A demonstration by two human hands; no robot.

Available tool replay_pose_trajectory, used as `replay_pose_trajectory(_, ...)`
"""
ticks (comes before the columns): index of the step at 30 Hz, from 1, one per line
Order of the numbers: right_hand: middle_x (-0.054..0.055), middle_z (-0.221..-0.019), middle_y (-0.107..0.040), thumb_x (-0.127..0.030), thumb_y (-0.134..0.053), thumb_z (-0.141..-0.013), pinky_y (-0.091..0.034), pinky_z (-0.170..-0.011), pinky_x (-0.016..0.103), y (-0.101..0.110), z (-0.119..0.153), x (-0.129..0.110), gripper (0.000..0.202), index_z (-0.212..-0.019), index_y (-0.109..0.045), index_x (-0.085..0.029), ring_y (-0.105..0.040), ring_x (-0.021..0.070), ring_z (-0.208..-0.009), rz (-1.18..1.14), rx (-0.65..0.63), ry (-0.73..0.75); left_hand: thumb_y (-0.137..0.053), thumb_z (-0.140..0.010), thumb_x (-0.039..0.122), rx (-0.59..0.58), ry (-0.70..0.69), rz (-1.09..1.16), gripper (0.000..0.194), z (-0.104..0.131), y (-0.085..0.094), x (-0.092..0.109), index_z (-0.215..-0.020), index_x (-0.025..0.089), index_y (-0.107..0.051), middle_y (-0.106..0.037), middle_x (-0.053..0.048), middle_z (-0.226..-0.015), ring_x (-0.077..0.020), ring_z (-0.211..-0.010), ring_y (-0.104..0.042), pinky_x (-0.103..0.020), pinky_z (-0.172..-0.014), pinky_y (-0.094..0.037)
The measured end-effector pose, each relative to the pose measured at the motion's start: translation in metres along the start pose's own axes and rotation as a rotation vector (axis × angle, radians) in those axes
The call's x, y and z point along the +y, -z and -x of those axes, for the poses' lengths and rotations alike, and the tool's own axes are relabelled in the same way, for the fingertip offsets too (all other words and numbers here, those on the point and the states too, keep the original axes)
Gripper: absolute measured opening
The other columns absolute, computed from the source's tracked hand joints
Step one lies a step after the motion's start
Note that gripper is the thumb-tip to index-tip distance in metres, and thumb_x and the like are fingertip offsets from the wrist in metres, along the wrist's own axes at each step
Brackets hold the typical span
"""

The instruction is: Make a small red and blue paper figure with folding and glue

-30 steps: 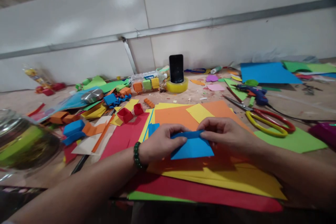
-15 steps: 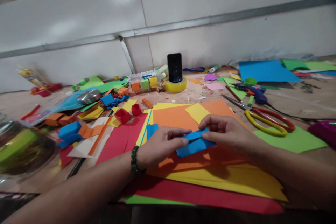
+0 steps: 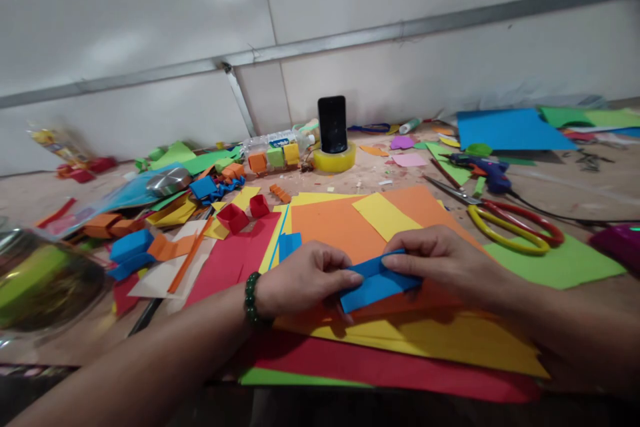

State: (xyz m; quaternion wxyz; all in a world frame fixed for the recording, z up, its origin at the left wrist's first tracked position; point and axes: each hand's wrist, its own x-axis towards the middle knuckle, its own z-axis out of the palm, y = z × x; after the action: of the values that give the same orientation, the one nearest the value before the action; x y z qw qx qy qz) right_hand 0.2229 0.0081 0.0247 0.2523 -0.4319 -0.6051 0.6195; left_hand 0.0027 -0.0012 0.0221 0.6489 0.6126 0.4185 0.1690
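while both hands meet over the orange sheet (image 3: 340, 227), the left hand (image 3: 300, 277) pinches the left end of a folded blue paper (image 3: 375, 283), thumb and fingertips closed on it, a green bead bracelet (image 3: 251, 300) at the wrist. the right hand (image 3: 440, 260) grips the paper's right end, fingers curled over its top fold. the paper looks lifted just off the orange sheet, though the angle makes that hard to tell. under the orange sheet lie yellow and red sheets. right of the orange sheet rest scissors (image 3: 505, 223) with red and yellow handles, touching a green sheet (image 3: 560, 263). behind the orange sheet a phone (image 3: 333, 123) stands upright in a tape roll (image 3: 335, 160). left of the orange sheet sit two small red paper boxes (image 3: 244, 212).
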Motion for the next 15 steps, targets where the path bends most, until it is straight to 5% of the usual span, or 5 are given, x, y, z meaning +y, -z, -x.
replay_pose_trajectory(10,-0.001,-0.061,-0.064,-0.049,-0.072,-0.073,-0.047,-0.048,0.02,0.01,-0.0042,0.0019,0.035,-0.082,-0.067,-0.015,-0.062,0.0105,-0.048,-0.039,-0.069,-0.096,-0.06,-0.08,0.059,-0.084,0.012,0.024,0.045,0.0037,0.008,0.004,-0.07,0.016,-0.051,-0.054,0.004,-0.042,-0.0092,-0.036,-0.053,-0.018,-0.043,-0.038)
replay_pose_trajectory(15,-0.001,-0.058,-0.062,-0.052,-0.069,-0.075,-0.044,-0.048,0.022,0.0041,0.0,0.0007,0.038,-0.077,-0.065,-0.015,-0.058,0.0112,-0.049,0.077,-0.155,-0.072,-0.058,-0.085,0.05,-0.086,-0.056,-0.066,0.04,0.0009,0.0034,-0.0004,-0.069,0.014,-0.056,-0.052,0.004,-0.054,-0.0055,-0.047,-0.043,-0.017,-0.048,-0.034)
